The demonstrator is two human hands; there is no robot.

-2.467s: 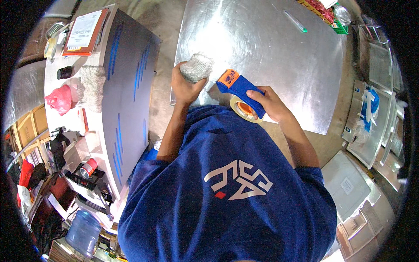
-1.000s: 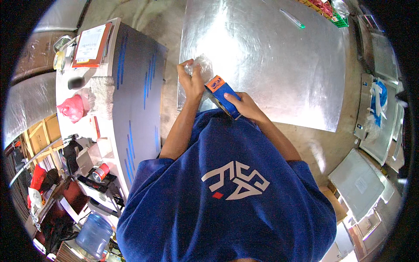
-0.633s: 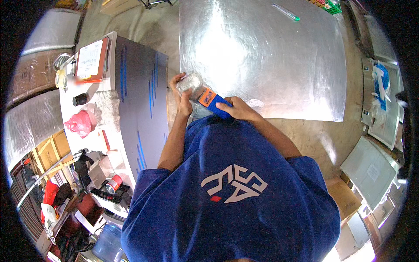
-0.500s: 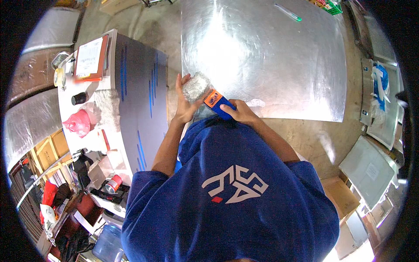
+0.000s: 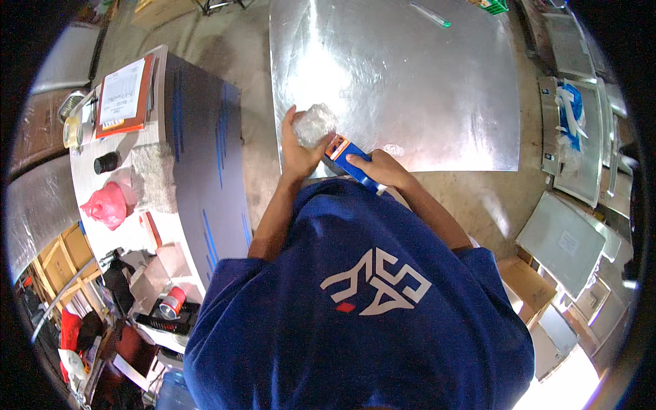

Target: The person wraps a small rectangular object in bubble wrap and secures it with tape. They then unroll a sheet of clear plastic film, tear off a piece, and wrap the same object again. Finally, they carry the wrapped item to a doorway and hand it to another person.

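Note:
My left hand (image 5: 299, 156) is closed around a crumpled, clear plastic bundle (image 5: 315, 123) that looks like bubble wrap, its fingers and thumb at the bundle's left and lower sides. A narrow blue box with an orange end (image 5: 350, 158) is gripped by my right hand (image 5: 383, 168), thumb lying on its upper face. The box's orange end points up-left and comes close to the bundle and the left fingers; whether they touch I cannot tell. Both hands are in front of my chest, over the near edge of a shiny metal-topped table (image 5: 437, 102).
A green-ended clear tube (image 5: 430, 15) lies at the table's far side, near a green basket (image 5: 493, 5). On the left, a white counter (image 5: 89, 157) carries a clipboard (image 5: 124, 92), a tape roll (image 5: 72, 132), a black cup (image 5: 106, 162) and a pink bag (image 5: 106, 205). Cardboard boxes (image 5: 525, 287) stand at the right.
The blue box has turned in my right hand, showing its end and a long blue side instead of the orange printed face. The surroundings have shifted left in view.

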